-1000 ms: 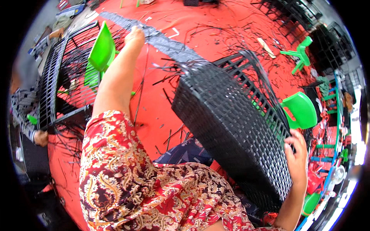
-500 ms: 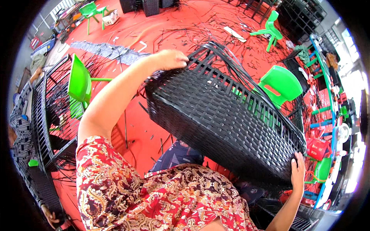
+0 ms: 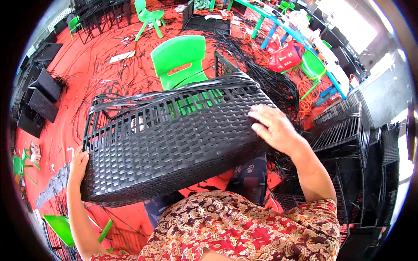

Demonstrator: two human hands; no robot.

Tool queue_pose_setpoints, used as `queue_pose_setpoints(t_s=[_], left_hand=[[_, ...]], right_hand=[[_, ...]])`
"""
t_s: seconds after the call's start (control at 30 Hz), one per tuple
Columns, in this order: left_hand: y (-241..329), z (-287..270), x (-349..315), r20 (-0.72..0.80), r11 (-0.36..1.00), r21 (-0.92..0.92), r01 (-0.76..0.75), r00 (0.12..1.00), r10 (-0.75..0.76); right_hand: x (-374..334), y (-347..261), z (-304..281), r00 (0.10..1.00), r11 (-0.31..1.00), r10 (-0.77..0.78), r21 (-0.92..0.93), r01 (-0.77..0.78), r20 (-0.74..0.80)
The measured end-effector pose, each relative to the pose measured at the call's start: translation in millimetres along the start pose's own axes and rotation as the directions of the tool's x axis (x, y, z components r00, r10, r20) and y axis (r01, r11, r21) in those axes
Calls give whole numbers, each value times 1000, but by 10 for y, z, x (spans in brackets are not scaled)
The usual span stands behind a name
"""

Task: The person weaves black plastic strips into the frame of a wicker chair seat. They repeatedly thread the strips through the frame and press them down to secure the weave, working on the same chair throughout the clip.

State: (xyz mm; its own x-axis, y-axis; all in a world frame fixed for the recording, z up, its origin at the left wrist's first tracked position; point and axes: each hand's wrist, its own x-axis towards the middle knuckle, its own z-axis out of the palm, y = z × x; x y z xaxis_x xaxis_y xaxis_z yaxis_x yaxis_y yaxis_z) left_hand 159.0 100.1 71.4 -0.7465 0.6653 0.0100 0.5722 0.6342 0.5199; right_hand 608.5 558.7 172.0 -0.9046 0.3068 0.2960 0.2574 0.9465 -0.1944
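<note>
Across my lap lies a black wicker furniture frame point(image 3: 174, 143), boxy and woven from flat plastic strips. Its near faces are closely woven, while upright strips stand open along the far side. A bundle of loose strips point(image 3: 174, 96) runs over the far edge. My left hand point(image 3: 79, 163) grips the frame's left end, fingers bent round the corner and partly hidden. Near the right end my right hand point(image 3: 272, 126) rests on the weave with its fingers stretched out, holding nothing.
A green plastic chair point(image 3: 180, 58) stands just beyond the frame. Black strips point(image 3: 261, 65) heap on the red floor behind it. More wicker frames point(image 3: 344, 135) stack at my right. A red bag point(image 3: 284, 55) sits by the blue-green table point(image 3: 326, 74); another green chair point(image 3: 61, 228) is low at left.
My view and the frame have swung to the right, and the frame's left end has come lower. My left hand has shifted down its left end; the right now lies on the woven face.
</note>
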Motion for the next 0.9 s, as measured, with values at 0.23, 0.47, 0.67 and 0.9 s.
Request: queue_pose_setpoints(t_s=[0.23, 0.47, 0.67, 0.9], left_hand=[[1040, 154, 318, -161, 948, 237, -211, 954, 253], [2436, 984, 550, 69, 820, 48, -571, 821, 567], [2811, 1367, 865, 82, 751, 75, -656, 755, 651], [3011, 1455, 971, 78, 790, 119, -601, 799, 596]], right_hand=[[123, 792, 18, 998, 993, 53, 109, -54, 16], [413, 944, 229, 999, 992, -21, 122, 24, -29], [734, 1064, 237, 991, 994, 72, 70, -80, 110], [895, 1251, 350, 976, 997, -72, -25, 79, 204]])
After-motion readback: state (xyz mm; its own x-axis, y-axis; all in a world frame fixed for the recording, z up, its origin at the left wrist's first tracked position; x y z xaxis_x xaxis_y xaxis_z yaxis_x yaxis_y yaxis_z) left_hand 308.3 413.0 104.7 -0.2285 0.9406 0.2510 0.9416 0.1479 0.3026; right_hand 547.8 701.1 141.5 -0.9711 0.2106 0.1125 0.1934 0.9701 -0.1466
